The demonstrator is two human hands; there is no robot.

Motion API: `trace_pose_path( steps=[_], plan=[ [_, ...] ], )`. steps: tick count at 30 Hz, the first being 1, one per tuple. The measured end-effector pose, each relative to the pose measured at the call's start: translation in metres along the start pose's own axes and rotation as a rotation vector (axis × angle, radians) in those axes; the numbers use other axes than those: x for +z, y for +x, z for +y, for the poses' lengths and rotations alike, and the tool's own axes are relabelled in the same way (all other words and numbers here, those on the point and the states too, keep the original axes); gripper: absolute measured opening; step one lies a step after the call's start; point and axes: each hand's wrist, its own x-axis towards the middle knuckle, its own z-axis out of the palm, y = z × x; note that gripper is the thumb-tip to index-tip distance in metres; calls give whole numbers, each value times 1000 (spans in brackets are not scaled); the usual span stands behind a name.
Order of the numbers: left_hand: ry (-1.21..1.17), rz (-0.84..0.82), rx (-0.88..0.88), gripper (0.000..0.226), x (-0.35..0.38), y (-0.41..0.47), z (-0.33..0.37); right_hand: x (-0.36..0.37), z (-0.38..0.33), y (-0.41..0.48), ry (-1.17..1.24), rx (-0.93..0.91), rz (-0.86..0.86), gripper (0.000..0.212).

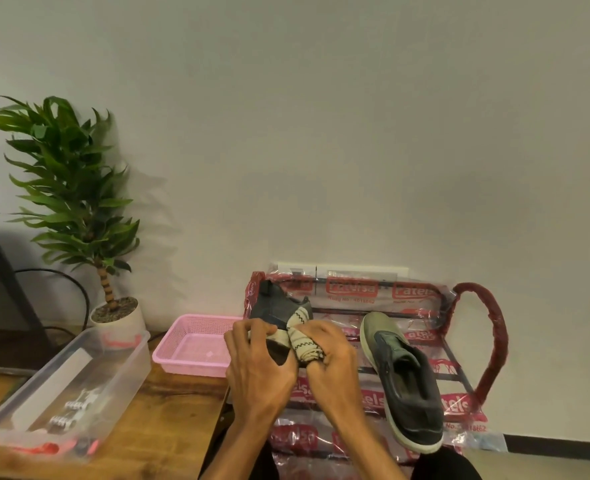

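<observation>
A dark grey shoe (279, 308) is held up over a clear plastic bag with red print (352, 389). My left hand (259, 362) grips the shoe at its opening. My right hand (328, 358) grips a cream sock with a dark zigzag pattern (302, 336), bunched at the mouth of that shoe. How far the sock sits inside the shoe is hidden by my fingers. A second shoe, olive green with a pale sole (402, 379), lies on its side on the bag to the right.
A pink mesh basket (186, 351) stands left of the shoes on a wooden table (162, 431). A clear plastic box (68, 386) with small metal parts sits at the table's left. A potted plant (79, 209) stands behind it. A red strap (490, 341) curves at the bag's right.
</observation>
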Motion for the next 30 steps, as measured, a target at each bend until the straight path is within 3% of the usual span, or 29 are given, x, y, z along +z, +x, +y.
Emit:
trace_pose_path(
  steps=[4,9,12,15,17,20,24,30],
  plan=[
    [16,-25,8,56,1,-3,-1,6,2,7,-66,-4,23,30],
    [19,-27,18,54,1,-3,0,4,-6,6,-156,-148,5,40],
    [30,-22,2,53,0,-5,0,-2,8,9,-330,-242,-44,45],
    [37,-8,38,57,0,-6,2,-10,29,11,-488,-102,-140,40],
    [24,-12,76,62,0,-7,5,-19,29,9,-344,81,-110,44],
    [21,-31,78,62,0,-8,4,-28,13,8,43,240,67,58],
    [30,-52,52,58,-1,-11,2,-21,1,7,244,280,108,52],
    [39,-36,24,56,1,-8,6,-8,-14,4,344,232,105,51]
  ],
)
